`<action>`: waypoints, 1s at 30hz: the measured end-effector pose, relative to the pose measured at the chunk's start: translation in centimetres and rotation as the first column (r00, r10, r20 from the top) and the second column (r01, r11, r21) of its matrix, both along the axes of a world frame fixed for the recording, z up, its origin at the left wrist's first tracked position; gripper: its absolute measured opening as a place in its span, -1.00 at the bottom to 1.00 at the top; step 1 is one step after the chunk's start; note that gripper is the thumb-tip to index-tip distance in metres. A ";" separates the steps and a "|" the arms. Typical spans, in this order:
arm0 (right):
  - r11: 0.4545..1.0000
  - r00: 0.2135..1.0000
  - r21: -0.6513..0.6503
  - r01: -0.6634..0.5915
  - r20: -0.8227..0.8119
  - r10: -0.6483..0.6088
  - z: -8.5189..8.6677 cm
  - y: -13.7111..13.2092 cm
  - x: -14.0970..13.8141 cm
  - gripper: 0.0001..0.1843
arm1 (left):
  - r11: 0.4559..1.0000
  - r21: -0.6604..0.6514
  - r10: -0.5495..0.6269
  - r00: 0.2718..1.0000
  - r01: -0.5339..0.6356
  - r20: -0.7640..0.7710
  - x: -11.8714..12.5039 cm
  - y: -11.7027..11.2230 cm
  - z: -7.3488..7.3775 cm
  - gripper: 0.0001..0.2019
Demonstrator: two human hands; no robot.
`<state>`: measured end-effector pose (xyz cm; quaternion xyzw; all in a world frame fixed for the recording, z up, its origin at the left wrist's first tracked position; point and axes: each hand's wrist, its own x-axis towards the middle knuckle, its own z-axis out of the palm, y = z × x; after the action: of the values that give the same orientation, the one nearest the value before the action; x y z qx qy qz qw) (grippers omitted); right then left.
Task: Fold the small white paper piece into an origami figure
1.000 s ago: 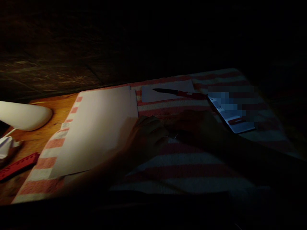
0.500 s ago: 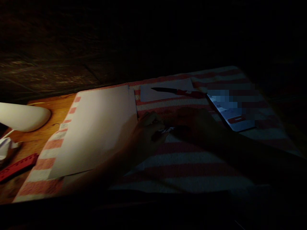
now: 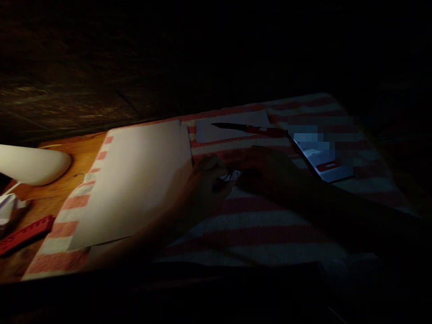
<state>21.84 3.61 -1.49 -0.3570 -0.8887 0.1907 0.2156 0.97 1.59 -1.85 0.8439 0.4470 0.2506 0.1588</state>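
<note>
In the dim middle of the head view, my left hand and my right hand meet over a striped towel. Between them is a small folded piece of white paper. My left fingers curl around its left side. The right fingers pinch near its right end, though deep shadow hides their tips. A large sheet of white paper lies beneath and left of my left forearm. Beyond my hands, a knife with a dark blade and red handle rests partly on a smaller white sheet.
A lit phone or tablet screen lies right of the knife. On the wooden table at left are a white rounded lamp-like object, crumpled white paper and a red notched strip. A dark wall stands behind.
My hands have shifted slightly upward, and the folded paper between them has turned a little, showing more of its creased white face. The other things lie as before.
</note>
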 end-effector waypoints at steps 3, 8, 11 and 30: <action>0.999 1.000 -0.031 0.015 0.006 -0.015 0.1 0.3 -0.1 -0.80 | 0.999 -0.037 0.023 1.000 -0.023 0.003 0.1 0.1 0.0 -0.91; 0.985 1.000 -0.173 -0.008 -0.020 0.004 0.0 1.5 0.6 -0.85 | 0.987 -0.160 0.045 0.996 -0.032 0.083 0.0 0.9 -0.5 -0.89; 0.973 0.998 -0.227 -0.045 -0.043 0.036 0.2 1.8 0.9 -0.81 | 0.960 -0.279 0.050 0.996 -0.027 0.075 0.1 1.5 -0.3 -0.82; 0.977 0.997 -0.206 -0.056 -0.061 0.044 0.8 1.2 0.3 -0.40 | 0.933 -0.359 0.016 0.999 -0.030 -0.042 0.3 3.1 1.0 -0.66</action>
<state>22.10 4.82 -0.73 -0.3495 -0.8662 0.2979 0.1970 1.26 4.66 -0.85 0.8001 0.4980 0.1501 0.2988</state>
